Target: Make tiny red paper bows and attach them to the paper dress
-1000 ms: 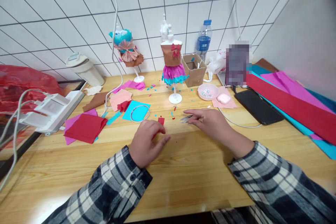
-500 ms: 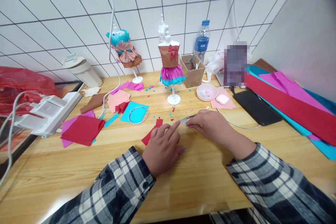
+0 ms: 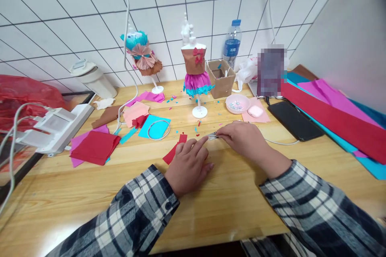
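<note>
Over red paper (image 3: 171, 154), left hand (image 3: 189, 166) loosely spread; right hand (image 3: 245, 140) pinched round scissors (image 3: 212, 136).

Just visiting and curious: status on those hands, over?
Right hand: pinching small metal tool. Left hand: index fingertip near tool's tip. Red paper partly hidden by left hand. Small scraps just beyond.

Paper (image 3: 171, 154) left of tool (image 3: 212, 136), box (image 3: 222, 84) behind

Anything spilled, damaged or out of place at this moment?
Tiny red and turquoise scraps lie scattered around the dressed mannequin rather than in the cardboard box, which looks untidy. The upright object at right is pixelated, so its condition can't be judged. Nothing else looks clearly wrong.
</note>
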`<control>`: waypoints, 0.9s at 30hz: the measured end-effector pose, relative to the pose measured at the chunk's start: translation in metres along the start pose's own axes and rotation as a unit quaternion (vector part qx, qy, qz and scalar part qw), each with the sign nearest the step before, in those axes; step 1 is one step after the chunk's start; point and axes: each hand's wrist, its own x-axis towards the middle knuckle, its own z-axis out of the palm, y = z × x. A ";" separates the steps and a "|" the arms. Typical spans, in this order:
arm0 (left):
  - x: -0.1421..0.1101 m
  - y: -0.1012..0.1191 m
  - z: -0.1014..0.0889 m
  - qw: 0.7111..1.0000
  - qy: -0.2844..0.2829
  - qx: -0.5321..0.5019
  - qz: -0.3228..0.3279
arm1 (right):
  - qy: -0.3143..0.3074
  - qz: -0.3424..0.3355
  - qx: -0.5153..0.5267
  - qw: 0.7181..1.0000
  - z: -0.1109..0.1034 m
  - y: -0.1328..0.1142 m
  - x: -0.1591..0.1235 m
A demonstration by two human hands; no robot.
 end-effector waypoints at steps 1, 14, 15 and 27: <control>0.001 0.000 0.000 1.000 -0.002 0.000 -0.003 | -0.004 -0.001 -0.004 1.000 0.001 0.000 0.000; 0.017 0.000 0.002 0.999 -0.052 -0.005 0.010 | -0.044 0.004 -0.004 0.999 0.000 -0.001 0.000; 0.017 -0.001 0.002 0.999 -0.052 -0.009 0.010 | -0.047 0.008 0.005 0.999 -0.001 0.001 -0.001; 0.017 -0.008 0.003 0.995 -0.024 -0.091 -0.014 | -0.073 0.062 0.039 0.995 -0.004 0.024 0.001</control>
